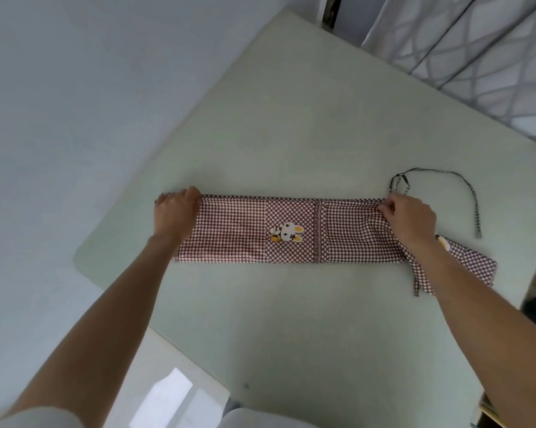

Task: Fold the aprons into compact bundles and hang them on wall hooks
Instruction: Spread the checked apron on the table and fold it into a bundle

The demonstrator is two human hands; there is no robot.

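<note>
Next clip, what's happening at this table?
A person is folding a brown-and-white checked apron on a pale green table. It already lies as a long narrow strip across the table, with a rabbit patch near its middle. The left hand pinches the strip's left end at the far edge, and the right hand pinches the far edge near the right end. A thin tie trails loose on the table beyond the right hand. It is not yet a compact bundle, and no hooks are in view.

Home room: pale green table [291,103], patterned curtain [476,57], tiled floor [44,118].
</note>
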